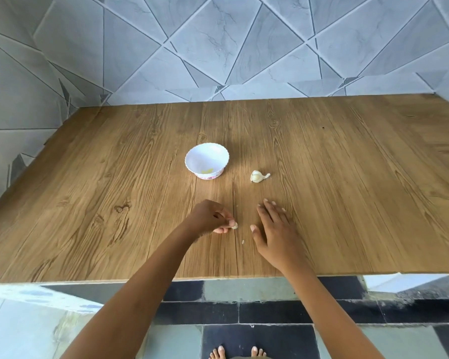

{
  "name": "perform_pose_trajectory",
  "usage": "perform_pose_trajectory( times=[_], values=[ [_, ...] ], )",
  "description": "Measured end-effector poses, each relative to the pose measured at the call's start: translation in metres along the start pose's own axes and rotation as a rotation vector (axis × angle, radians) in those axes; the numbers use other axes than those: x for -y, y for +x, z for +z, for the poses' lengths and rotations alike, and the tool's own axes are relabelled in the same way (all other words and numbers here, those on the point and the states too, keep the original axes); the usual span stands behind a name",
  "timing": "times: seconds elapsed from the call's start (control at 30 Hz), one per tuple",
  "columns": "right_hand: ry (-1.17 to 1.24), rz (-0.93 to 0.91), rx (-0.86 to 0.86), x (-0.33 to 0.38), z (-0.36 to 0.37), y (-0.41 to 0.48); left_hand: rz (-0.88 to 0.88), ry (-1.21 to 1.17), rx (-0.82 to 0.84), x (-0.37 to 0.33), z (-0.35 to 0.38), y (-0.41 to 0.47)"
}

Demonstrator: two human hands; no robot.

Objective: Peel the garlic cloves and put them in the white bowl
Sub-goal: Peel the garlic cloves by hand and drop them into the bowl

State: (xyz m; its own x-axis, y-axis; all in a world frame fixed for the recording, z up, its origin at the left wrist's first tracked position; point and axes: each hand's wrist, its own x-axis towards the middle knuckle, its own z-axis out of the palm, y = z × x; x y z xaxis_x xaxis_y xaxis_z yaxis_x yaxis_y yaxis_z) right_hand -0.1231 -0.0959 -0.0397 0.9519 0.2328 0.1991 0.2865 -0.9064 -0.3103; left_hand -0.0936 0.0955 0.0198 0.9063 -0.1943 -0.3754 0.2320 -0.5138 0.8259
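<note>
A garlic clove point(234, 225) is pinched by the left hand point(210, 216), seemingly mid-peel; the right hand point(275, 229) lies spread on the tabletop point(347, 177). The skin must be stripped before the white bowl point(207, 160) is reached

**Hidden, tiny, cut off**

The garlic clove point(234, 225) is mostly covered by the left hand point(209, 216) pinching it. A pale speck point(243, 242) on the wooden table point(347, 177) is too small to identify. In the white bowl point(205, 156), yellowish pieces point(207, 171) sit half behind the near wall. The frame cuts off the table's right side and the bare toes point(218, 353).
</note>
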Motion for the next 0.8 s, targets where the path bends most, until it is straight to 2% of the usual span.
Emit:
perform_pose_trajectory(
  times=[0.07, 0.17, 0.23, 0.3, 0.47, 0.6, 0.8],
  values=[
    [0.103, -0.024, -0.027, -0.003, -0.001, 0.0, -0.024, -0.262, 0.033, 0.004, -0.002, -0.007],
    [0.471, -0.07, -0.069, 0.004, -0.011, 0.004, -0.065, -0.454, 0.035, 0.006, 0.002, -0.014],
    [0.719, -0.028, 0.021, 0.017, -0.018, 0.008, -0.069, -0.507, 0.025, 0.005, 0.006, -0.016],
    [0.888, 0.09, 0.085, 0.028, -0.019, 0.015, -0.056, -0.523, 0.003, 0.004, 0.007, -0.017],
    [1.147, 0.251, 0.159, 0.035, -0.02, 0.022, 0.019, -0.538, -0.061, 0.006, 0.002, -0.02],
    [1.231, 0.286, 0.138, 0.04, -0.02, 0.023, 0.037, -0.506, -0.071, 0.006, 0.0, -0.02],
    [1.172, 0.209, 0.042, 0.042, -0.018, 0.026, -0.025, -0.548, -0.084, 0.004, -0.001, -0.017]
  ],
)
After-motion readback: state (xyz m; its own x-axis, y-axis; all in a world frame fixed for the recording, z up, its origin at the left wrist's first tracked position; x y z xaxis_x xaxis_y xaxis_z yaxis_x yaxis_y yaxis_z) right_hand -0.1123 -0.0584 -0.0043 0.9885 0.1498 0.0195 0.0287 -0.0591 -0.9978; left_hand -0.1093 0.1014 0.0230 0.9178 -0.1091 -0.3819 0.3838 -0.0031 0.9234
